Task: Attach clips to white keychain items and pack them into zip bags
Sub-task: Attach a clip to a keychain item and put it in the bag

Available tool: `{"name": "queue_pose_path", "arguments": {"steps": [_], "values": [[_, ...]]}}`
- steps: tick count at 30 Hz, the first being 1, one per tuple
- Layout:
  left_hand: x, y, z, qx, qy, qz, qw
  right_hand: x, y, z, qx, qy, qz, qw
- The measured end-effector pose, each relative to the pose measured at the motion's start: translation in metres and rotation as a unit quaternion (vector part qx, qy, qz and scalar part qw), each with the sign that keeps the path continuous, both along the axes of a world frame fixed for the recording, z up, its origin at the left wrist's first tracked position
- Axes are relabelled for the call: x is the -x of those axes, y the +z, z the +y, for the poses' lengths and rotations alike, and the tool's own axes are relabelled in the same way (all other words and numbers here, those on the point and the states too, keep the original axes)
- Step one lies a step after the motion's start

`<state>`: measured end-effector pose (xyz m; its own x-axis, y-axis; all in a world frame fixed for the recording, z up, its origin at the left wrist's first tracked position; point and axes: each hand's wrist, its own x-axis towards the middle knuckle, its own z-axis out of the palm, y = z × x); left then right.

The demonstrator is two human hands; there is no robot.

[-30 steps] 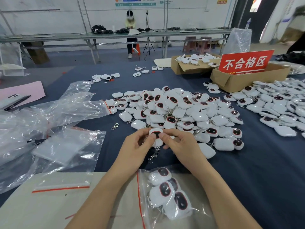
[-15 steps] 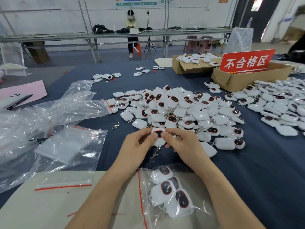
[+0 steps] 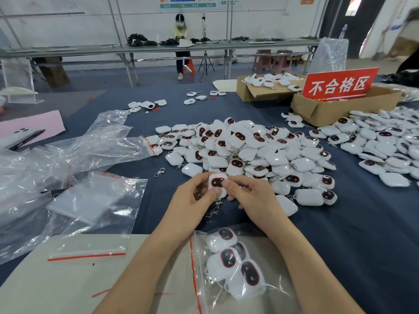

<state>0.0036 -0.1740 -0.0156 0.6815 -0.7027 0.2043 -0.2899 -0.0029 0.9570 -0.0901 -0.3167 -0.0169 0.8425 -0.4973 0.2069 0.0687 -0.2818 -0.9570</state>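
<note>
Before the pile [image 3: 260, 150], left hand [image 3: 192, 200] and right hand [image 3: 251, 198] pinch keychain [image 3: 217, 182], long axis away

Bright, even overhead light leaves only faint, soft shadows under the pile of white keychains [image 3: 267, 152], whose glossy shells carry small highlights. Left of the pile, clear plastic bags [image 3: 90, 150] throw white glare. Far behind it, the doorway [image 3: 353, 5] is blown out and the long bench [image 3: 90, 49] bows with lens distortion. Just before the pile, the keychain [image 3: 217, 182] pinched by left hand [image 3: 192, 200] and right hand [image 3: 254, 200] is sharp.
</note>
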Motion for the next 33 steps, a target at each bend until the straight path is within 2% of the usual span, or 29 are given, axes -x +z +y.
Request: {"name": "queue_pose_path", "arguments": {"steps": [13, 20, 24, 27, 31, 33], "values": [[-0.002, -0.002, 0.001, -0.002, -0.010, -0.020, 1.000, 0.000, -0.002, 0.000, 0.011, 0.003, 0.007, 1.000], [0.003, -0.004, -0.004, -0.018, 0.055, -0.005, 0.998, -0.002, -0.004, 0.001, -0.011, -0.021, 0.004, 1.000], [0.008, -0.002, -0.003, -0.012, 0.009, -0.020, 1.000, -0.002, -0.005, 0.000, -0.030, -0.036, 0.000, 0.999], [0.009, -0.001, -0.003, -0.013, 0.009, -0.030, 0.999, 0.001, -0.002, 0.001, -0.068, -0.002, -0.005, 0.998], [0.006, -0.003, -0.003, -0.013, 0.044, -0.032, 0.998, 0.001, 0.001, 0.004, -0.173, 0.087, -0.011, 0.981], [0.004, -0.004, -0.002, -0.026, 0.053, -0.048, 0.997, 0.000, -0.001, 0.005, -0.178, 0.114, -0.003, 0.977]]}}
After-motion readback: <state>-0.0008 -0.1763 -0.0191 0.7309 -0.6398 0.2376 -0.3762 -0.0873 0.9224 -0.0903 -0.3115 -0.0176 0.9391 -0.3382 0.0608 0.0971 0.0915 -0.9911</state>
